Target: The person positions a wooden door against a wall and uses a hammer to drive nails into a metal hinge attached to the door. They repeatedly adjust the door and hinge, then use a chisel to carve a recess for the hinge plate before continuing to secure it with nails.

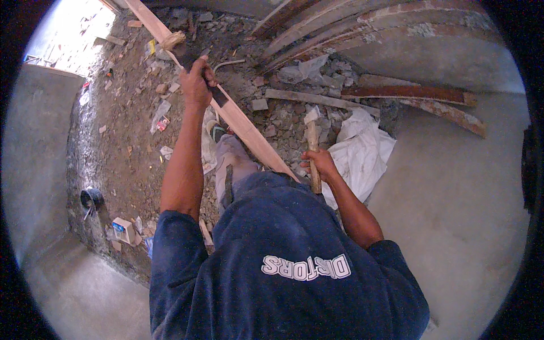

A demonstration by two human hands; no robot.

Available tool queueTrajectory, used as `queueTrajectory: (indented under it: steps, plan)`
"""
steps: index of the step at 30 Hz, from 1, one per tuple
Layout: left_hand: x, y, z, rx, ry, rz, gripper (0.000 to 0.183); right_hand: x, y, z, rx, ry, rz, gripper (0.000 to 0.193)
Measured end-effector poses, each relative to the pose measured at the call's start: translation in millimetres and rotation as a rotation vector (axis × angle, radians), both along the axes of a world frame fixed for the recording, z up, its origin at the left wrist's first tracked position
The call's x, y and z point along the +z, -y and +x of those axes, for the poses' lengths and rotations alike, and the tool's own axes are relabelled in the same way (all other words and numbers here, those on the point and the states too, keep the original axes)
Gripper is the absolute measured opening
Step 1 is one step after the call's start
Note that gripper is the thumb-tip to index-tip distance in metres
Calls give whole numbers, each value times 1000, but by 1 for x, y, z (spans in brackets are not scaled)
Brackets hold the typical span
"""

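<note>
A long pale wooden plank point(249, 127) runs diagonally from the upper left down to my waist. Against its upper part lies a dark flat-bladed tool point(222, 97) with a pale wooden end, perhaps a hand saw; its exact kind does not show clearly. My left hand point(197, 84), arm stretched forward, is closed around the dark blade and the plank's edge. In my right hand point(321, 163), close to my right side, is a hammer point(313, 136). Its wooden handle stands roughly upright in my fingers, with the whitish head pointing away from me.
Rubble and loose dirt point(133, 136) cover the ground ahead. A white sack point(362, 147) lies right of the hammer. Several old boards point(419, 93) lie at the far right. A black ring-shaped object point(91, 198) and a small box point(123, 230) sit by the left wall point(39, 147).
</note>
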State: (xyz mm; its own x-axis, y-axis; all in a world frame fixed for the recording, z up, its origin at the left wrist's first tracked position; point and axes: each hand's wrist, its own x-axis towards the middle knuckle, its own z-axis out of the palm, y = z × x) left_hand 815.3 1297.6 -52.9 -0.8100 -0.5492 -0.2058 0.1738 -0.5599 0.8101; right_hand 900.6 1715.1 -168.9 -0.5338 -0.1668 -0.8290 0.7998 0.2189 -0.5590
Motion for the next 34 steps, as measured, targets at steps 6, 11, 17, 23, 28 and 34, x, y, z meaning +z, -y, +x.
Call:
queueTrajectory:
  steps: [6,11,17,23,28,34]
  plan:
    - [-2,-4,-1,-25,38,-104,22,-5,-2,2,-31,-24,12,32]
    - [6,-13,4,-21,25,-198,22,13,3,-2,118,-142,129,34]
    - [7,-19,9,-2,-73,-191,24,47,17,-27,367,-526,330,29]
    - [0,-14,13,-21,-53,-256,22,140,65,-44,350,-729,23,24]
    - [-13,-1,11,30,-131,-140,16,165,75,-40,379,-786,60,27]
    - [-11,14,30,112,-154,-338,24,158,59,-29,367,-731,101,32]
